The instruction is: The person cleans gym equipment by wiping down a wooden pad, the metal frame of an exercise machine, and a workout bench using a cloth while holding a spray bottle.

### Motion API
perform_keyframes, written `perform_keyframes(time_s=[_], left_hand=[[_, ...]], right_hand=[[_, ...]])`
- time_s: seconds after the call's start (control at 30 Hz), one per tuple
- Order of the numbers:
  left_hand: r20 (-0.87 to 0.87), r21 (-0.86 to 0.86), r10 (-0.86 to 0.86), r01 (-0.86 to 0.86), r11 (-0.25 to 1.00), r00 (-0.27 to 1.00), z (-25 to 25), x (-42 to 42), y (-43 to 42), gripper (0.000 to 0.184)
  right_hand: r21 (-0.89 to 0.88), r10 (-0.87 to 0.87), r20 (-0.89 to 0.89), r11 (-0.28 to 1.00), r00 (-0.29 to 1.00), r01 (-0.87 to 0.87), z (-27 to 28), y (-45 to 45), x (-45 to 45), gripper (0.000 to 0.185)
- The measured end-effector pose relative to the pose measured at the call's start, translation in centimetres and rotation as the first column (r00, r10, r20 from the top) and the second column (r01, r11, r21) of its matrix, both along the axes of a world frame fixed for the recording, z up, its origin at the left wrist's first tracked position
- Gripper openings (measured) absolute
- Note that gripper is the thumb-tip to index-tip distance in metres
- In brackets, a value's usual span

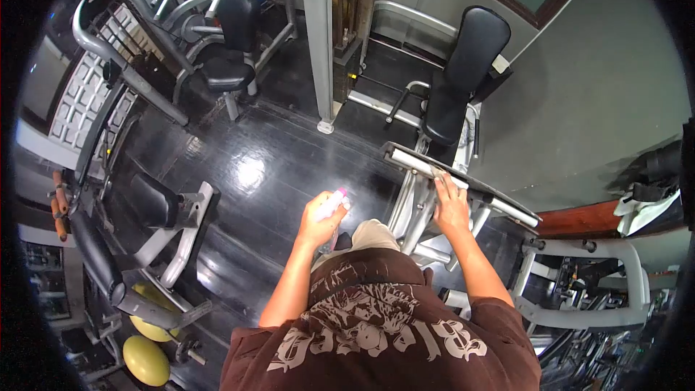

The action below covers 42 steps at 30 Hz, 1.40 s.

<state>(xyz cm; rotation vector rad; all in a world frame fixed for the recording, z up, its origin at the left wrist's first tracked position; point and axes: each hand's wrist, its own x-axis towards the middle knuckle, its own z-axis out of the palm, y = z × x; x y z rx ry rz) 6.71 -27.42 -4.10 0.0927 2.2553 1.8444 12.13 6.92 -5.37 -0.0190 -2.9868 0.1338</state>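
Observation:
My left hand point(317, 223) is closed around what looks like a spray bottle point(330, 205), with a white head and a pink tip pointing away from me. Part of a clear body seems to show below the fist. My right hand point(452, 206) reaches to a grey metal gym machine, fingers stretched out and lying against its long white bar point(416, 162). Something pale shows by the fingertips, too small to make out. Below that bar, slanting grey tubes point(420, 217) of the frame stand close to my legs.
A black padded seat machine point(470, 51) stands ahead right, by a grey upright post point(318, 36). Another black seat point(226, 72) is at the upper left. Padded equipment point(156, 201) and yellow balls point(146, 360) are to the left. A grey frame point(637, 282) stands at the right.

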Motion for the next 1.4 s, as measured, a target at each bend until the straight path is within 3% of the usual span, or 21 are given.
perform_keyframes(time_s=[0.17,0.27,0.33,0.47,0.53,0.6,0.63,0.77,1.03,1.23,1.3,1.4], left_hand=[[-0.029,-0.011,-0.008,0.008,1.0,1.0,-0.1,-0.1,0.0,0.018],[-0.193,-0.046,-0.033,0.025,0.999,0.981,-0.7,-0.2,0.0,0.017],[-0.099,-0.049,-0.022,0.017,0.999,0.995,-0.2,-0.1,0.2,0.016],[0.035,-0.017,-0.045,0.045,0.999,0.998,1.0,0.7,1.1,0.015],[-0.043,-0.019,-0.086,0.085,0.996,0.995,0.1,0.8,1.6,0.018],[-0.081,-0.015,-0.105,0.104,0.994,0.991,-0.1,1.1,1.9,0.019],[-0.082,-0.011,-0.11,0.109,0.994,0.991,0.2,1.3,2.2,0.019],[-0.045,0.014,-0.112,0.113,0.993,0.993,0.0,1.8,2.6,0.017],[-0.034,-0.007,-0.104,0.103,0.995,0.994,-0.2,2.3,2.6,0.016],[-0.041,-0.056,-0.115,0.113,0.992,0.993,0.5,1.8,2.4,0.016],[0.005,-0.022,-0.111,0.111,0.994,0.994,-0.2,1.7,2.1,0.015],[-0.005,-0.024,-0.115,0.115,0.993,0.993,-0.9,1.7,2.0,0.015]], right_hand=[[-0.118,-0.212,-0.023,0.971,0.977,0.208,-0.9,1.8,3.0,0.071],[-0.238,-0.111,-0.393,0.971,0.913,0.016,-0.6,1.7,3.7,0.066],[-0.223,-0.049,-0.45,0.973,0.892,-0.059,1.5,-0.2,2.5,0.062],[-0.136,0.222,-0.396,0.945,0.891,-0.297,1.0,-3.6,-2.6,0.063],[-0.11,0.323,-0.298,0.923,0.898,-0.368,1.1,-5.6,-5.2,0.063],[0.031,0.303,-0.001,0.953,0.953,-0.303,1.8,-7.0,-6.6,0.056],[0.117,0.298,0.007,0.948,0.954,-0.297,0.4,-6.7,-6.9,0.051],[0.177,0.324,0.047,0.928,0.945,-0.327,1.0,-4.1,-5.3,0.051],[0.185,0.319,-0.024,0.933,0.947,-0.31,-0.5,2.7,-0.1,0.062],[-0.024,-0.025,-0.078,0.999,0.997,0.023,-1.6,3.8,3.5,0.074],[-0.11,-0.172,-0.078,0.98,0.982,0.163,-2.7,2.8,4.5,0.08],[-0.281,-0.298,-0.173,0.928,0.939,0.243,-4.0,0.1,5.0,0.074]])
